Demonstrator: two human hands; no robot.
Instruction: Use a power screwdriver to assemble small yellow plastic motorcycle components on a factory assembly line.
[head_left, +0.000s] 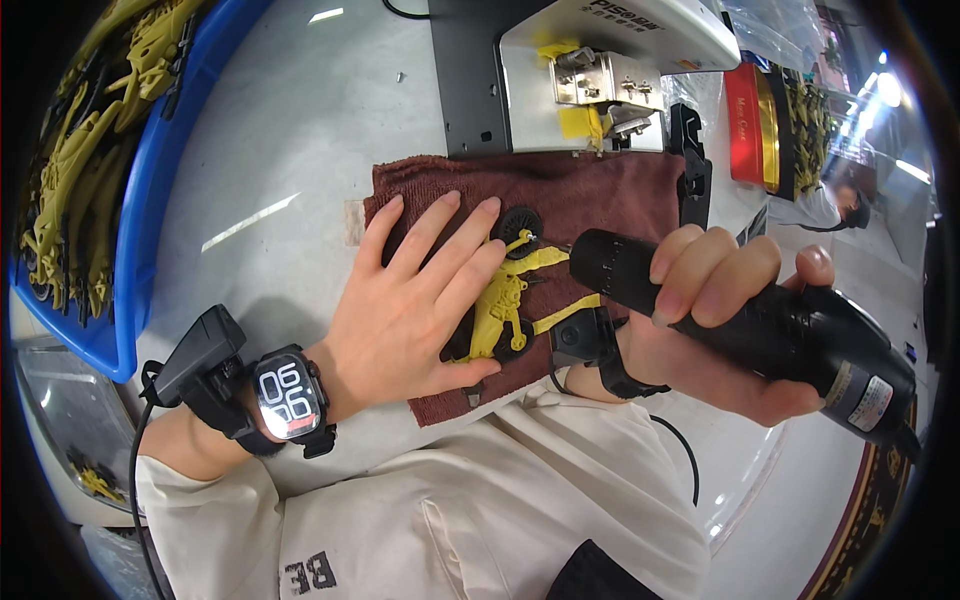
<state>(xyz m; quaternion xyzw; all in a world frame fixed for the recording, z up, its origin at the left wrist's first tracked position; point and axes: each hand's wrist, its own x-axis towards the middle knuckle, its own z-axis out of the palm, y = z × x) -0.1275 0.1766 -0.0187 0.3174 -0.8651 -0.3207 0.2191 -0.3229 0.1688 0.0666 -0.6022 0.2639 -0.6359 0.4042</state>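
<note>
My left hand [405, 290] lies palm down with its fingers spread, over a yellow plastic model with black wheels [497, 310]. The model rests on a brownish-red towel [640, 195], and part of it is hidden under the hand. My right hand [715, 310] is wrapped round a black heat gun [770, 330], a thick barrel with a cord at its far right end. Its nozzle points left, close to the model's yellow prongs, with a small gap between them.
A grey and white machine [590, 90] with metal fixtures stands behind the towel. On the left is a blue bin [140, 220] full of yellow and black parts. A black plastic part [690, 165] lies right of the towel, near a red box [743, 125]. Someone sits farther right.
</note>
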